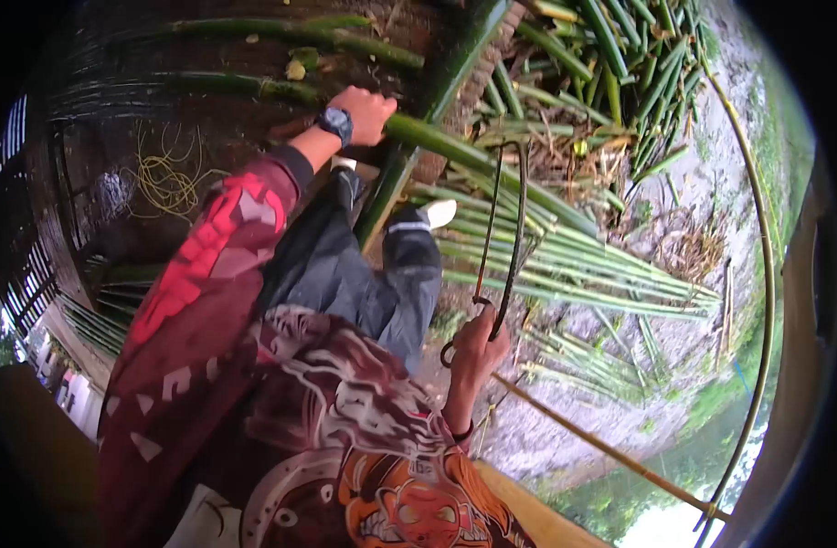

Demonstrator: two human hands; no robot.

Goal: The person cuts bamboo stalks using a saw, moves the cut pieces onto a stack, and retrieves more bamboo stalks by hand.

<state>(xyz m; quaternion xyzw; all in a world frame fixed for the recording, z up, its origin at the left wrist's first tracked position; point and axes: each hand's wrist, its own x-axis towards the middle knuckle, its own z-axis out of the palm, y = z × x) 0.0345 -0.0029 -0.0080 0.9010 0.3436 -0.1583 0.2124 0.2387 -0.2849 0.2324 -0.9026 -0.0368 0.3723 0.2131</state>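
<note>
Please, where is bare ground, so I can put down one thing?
Pale ground looks bare between the green stalk pile and curved pole; also between the small stalk bundle and straight pole. It is crowded beyond the saw, with long fanned stalks and dry scraps.

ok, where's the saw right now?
Head view, right of centre: the saw is in the right hand, its far end overlapping the green bamboo pole under the left hand.

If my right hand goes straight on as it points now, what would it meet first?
Perhaps the long green pole under your left hand; the saw in your right hand already crosses it in view, but depth is unclear.
</note>
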